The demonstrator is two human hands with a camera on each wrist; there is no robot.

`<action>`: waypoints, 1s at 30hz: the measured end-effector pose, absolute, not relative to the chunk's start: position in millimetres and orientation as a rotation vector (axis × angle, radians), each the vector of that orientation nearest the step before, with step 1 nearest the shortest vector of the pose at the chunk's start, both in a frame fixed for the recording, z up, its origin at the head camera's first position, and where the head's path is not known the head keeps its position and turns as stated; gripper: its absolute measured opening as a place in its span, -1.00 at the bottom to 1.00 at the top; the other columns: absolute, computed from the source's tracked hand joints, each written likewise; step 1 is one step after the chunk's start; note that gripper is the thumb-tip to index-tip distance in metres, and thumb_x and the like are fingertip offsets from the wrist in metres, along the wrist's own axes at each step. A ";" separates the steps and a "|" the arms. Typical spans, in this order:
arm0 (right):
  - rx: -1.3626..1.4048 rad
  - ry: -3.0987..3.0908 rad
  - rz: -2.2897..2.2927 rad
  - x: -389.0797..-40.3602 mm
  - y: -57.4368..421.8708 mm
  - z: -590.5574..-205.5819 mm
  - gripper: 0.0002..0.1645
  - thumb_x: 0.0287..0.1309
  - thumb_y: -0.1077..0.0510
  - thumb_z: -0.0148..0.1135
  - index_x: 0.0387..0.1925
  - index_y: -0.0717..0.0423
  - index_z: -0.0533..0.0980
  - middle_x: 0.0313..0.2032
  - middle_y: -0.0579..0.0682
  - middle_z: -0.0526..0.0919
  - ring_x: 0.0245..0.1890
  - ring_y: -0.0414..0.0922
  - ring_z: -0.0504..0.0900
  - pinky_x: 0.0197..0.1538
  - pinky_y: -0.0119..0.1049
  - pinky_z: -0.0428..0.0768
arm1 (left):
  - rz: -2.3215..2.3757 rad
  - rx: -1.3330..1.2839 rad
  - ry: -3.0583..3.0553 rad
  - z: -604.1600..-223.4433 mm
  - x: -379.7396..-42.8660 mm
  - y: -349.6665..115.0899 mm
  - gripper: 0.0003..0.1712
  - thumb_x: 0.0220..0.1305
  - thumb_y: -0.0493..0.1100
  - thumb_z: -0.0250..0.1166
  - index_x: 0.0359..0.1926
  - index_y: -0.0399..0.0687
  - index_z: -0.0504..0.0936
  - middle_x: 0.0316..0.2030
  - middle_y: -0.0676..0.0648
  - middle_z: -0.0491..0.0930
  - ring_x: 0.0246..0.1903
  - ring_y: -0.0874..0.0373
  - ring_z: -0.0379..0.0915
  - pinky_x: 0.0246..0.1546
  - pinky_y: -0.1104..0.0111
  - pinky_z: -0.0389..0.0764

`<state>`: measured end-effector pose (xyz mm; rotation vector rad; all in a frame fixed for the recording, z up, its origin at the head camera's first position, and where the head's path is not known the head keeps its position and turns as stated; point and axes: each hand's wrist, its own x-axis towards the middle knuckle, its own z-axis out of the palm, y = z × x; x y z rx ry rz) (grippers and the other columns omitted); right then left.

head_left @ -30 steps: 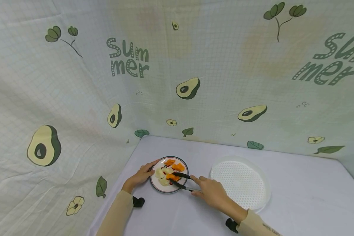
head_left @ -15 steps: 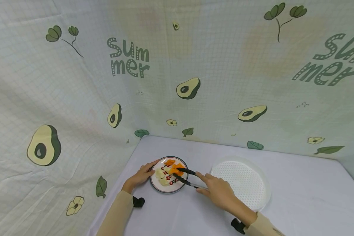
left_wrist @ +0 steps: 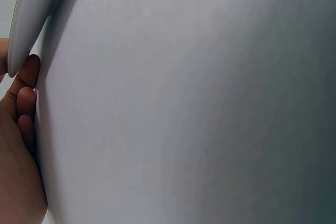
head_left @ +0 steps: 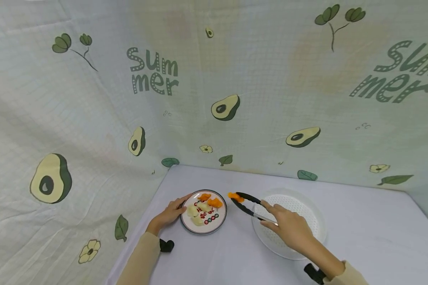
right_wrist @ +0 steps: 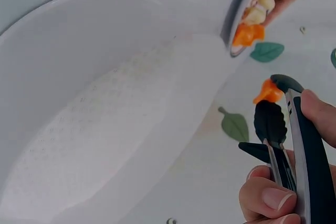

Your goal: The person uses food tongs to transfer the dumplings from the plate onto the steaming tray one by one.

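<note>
Right grip [head_left: 289, 228] clasps tongs [head_left: 247, 211], orange piece [head_left: 233, 195] now lifted off the plate [head_left: 209, 228] left grip [head_left: 169, 213] pinches.

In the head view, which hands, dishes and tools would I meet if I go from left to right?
Left hand, patterned plate, tongs with an orange piece at their tips, right hand. I leave out the white tray, because the right hand overlaps it.

Your right hand [head_left: 289, 227] went right | your tongs [head_left: 249, 196] took 1 orange piece [head_left: 235, 196] off the plate [head_left: 209, 228] | 3 there before, 2 now
</note>
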<state>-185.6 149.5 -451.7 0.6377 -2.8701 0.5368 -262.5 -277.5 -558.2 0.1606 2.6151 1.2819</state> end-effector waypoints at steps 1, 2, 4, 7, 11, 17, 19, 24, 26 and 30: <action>0.632 -2.863 0.539 -185.5 154.1 -451.5 -0.27 0.19 -0.16 0.36 0.34 -0.01 0.46 -0.05 0.10 0.67 -0.45 0.01 0.66 -0.59 -0.19 0.51 | 1.284 0.159 2.614 -558.7 -262.1 -277.8 -0.40 0.51 -0.20 0.09 0.50 0.20 0.29 0.39 -0.22 0.28 0.27 -0.19 0.10 0.27 -0.28 0.03; 0.620 -2.854 0.528 -185.3 158.4 -451.3 -0.27 0.18 -0.15 0.37 0.34 -0.01 0.47 -0.06 0.09 0.67 -0.43 0.02 0.67 -0.58 -0.19 0.52 | 1.286 0.158 2.615 -559.2 -261.6 -278.2 -0.40 0.51 -0.20 0.09 0.49 0.20 0.30 0.39 -0.22 0.28 0.27 -0.19 0.10 0.26 -0.28 0.03; 0.601 -2.842 0.515 -184.6 166.8 -451.2 -0.26 0.16 -0.15 0.39 0.33 0.00 0.48 -0.08 0.09 0.67 -0.39 0.06 0.68 -0.56 -0.16 0.54 | 1.289 0.164 2.615 -559.8 -260.5 -279.1 -0.40 0.50 -0.21 0.09 0.49 0.18 0.30 0.39 -0.23 0.28 0.27 -0.20 0.10 0.26 -0.29 0.03; 0.569 -2.857 0.503 -183.6 179.9 -451.6 -0.25 0.17 -0.17 0.38 0.33 0.01 0.47 -0.10 0.06 0.67 -0.39 0.03 0.67 -0.55 -0.14 0.54 | 1.285 0.164 2.616 -560.8 -259.2 -280.6 -0.40 0.50 -0.21 0.10 0.49 0.17 0.30 0.39 -0.23 0.28 0.28 -0.20 0.10 0.26 -0.30 0.02; 0.511 -2.907 0.498 -181.9 197.3 -451.7 -0.22 0.18 -0.21 0.35 0.35 0.03 0.46 -0.11 0.04 0.66 -0.43 -0.04 0.62 -0.57 -0.12 0.52 | 1.276 0.165 2.627 -561.6 -259.0 -281.2 -0.40 0.50 -0.19 0.11 0.49 0.18 0.30 0.39 -0.22 0.28 0.29 -0.21 0.09 0.26 -0.31 0.01; 0.423 -2.953 0.485 -179.5 221.1 -455.3 -0.19 0.19 -0.26 0.32 0.34 0.09 0.45 -0.08 0.11 0.66 -0.41 0.04 0.64 -0.54 -0.02 0.53 | 1.231 0.210 2.658 -563.5 -260.1 -280.4 -0.40 0.50 -0.17 0.10 0.50 0.19 0.28 0.37 -0.20 0.31 0.25 -0.18 0.13 0.25 -0.28 0.07; 0.402 -2.967 0.477 -179.5 227.2 -457.8 -0.19 0.18 -0.26 0.32 0.33 0.10 0.45 -0.06 0.15 0.66 -0.39 0.06 0.65 -0.54 -0.01 0.53 | 1.223 0.216 2.666 -564.0 -260.2 -280.1 -0.39 0.50 -0.18 0.10 0.50 0.18 0.28 0.37 -0.21 0.32 0.24 -0.17 0.14 0.24 -0.28 0.08; 0.375 -3.016 0.432 -182.9 239.0 -464.5 -0.17 0.18 -0.26 0.32 0.34 0.13 0.44 -0.09 0.17 0.65 -0.45 0.01 0.62 -0.56 -0.04 0.51 | 1.215 0.215 2.670 -563.2 -261.0 -279.4 -0.39 0.51 -0.18 0.09 0.51 0.20 0.26 0.36 -0.19 0.32 0.25 -0.16 0.13 0.25 -0.27 0.08; 0.367 -3.031 0.410 -184.4 242.8 -466.9 -0.17 0.17 -0.24 0.33 0.34 0.14 0.44 -0.07 0.19 0.65 -0.43 0.03 0.63 -0.56 -0.03 0.52 | 1.210 0.217 2.674 -562.7 -261.6 -279.0 -0.39 0.51 -0.17 0.09 0.52 0.21 0.25 0.35 -0.18 0.33 0.24 -0.15 0.13 0.25 -0.26 0.09; 0.352 -3.057 0.384 -186.1 249.3 -471.0 -0.18 0.17 -0.19 0.35 0.34 0.16 0.43 -0.04 0.24 0.64 -0.40 0.09 0.64 -0.54 -0.01 0.53 | 1.200 0.227 2.689 -562.6 -261.9 -278.5 -0.39 0.52 -0.16 0.08 0.52 0.19 0.25 0.35 -0.19 0.33 0.21 -0.14 0.15 0.23 -0.27 0.10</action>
